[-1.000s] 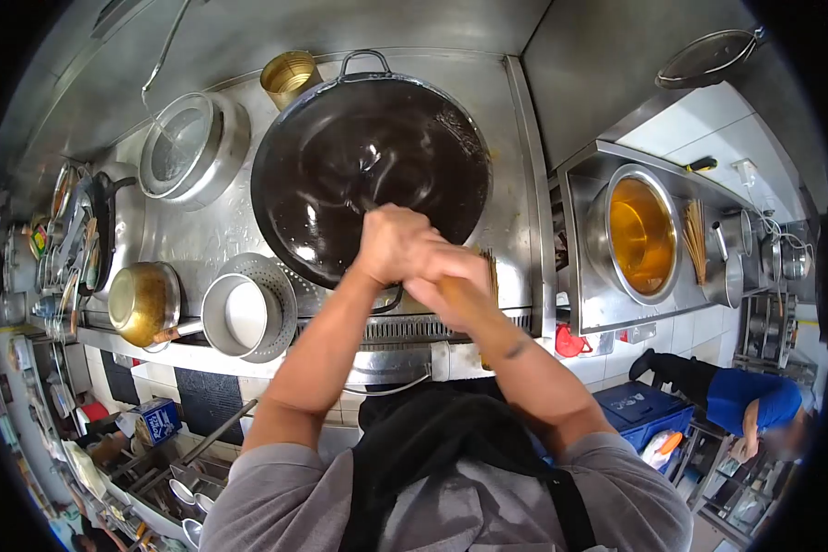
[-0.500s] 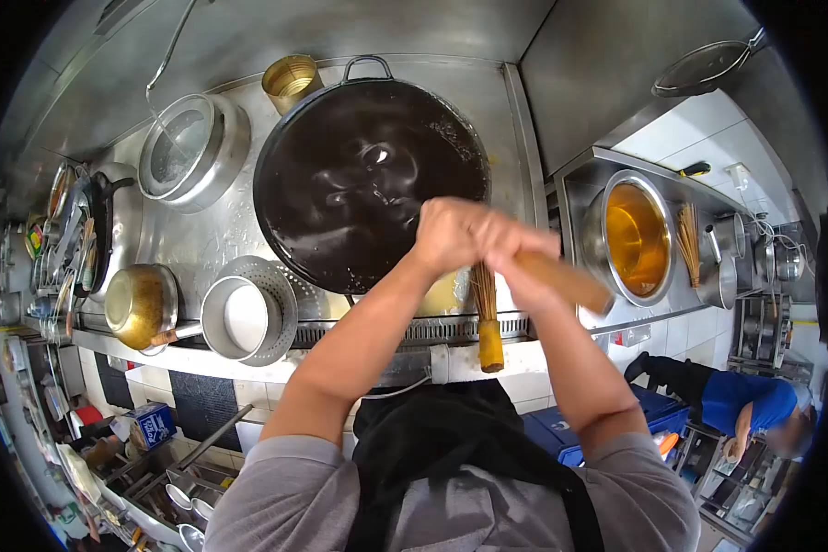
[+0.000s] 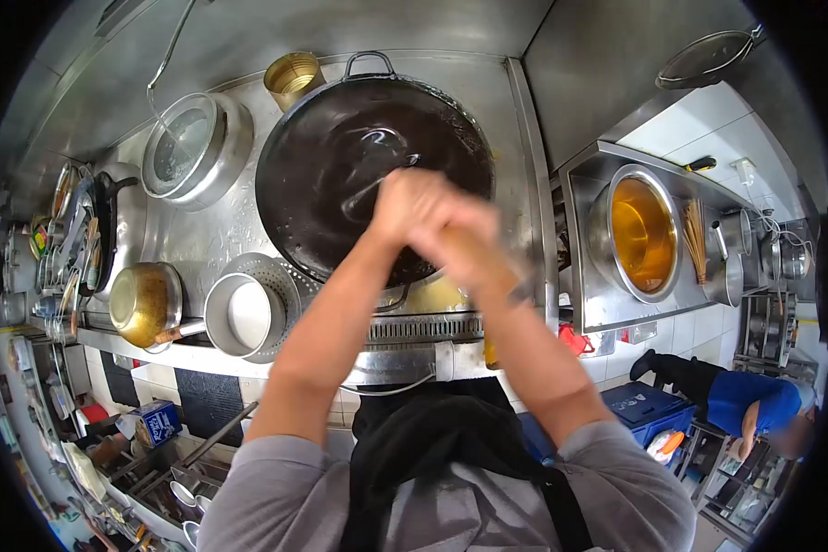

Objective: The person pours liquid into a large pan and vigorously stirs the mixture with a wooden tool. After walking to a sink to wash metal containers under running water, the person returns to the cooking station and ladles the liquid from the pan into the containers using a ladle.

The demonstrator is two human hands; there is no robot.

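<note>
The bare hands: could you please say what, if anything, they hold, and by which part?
The left hand and right hand grip a long grey-shafted tool by its blurred tan handle.

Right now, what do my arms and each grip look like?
Short grey sleeves end above bare forearms, the right one bearing a dark mark or band, too blurred to tell which. Left grip and right grip wear no visible gloves.

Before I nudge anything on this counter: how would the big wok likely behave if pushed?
The wok would probably feel heavy, since a broad pool of dark liquid covers much of its inside. That liquid may well slosh, as its surface shows ripples. The loop handle looks like stiff metal, so it likely wouldn't flex.
</note>
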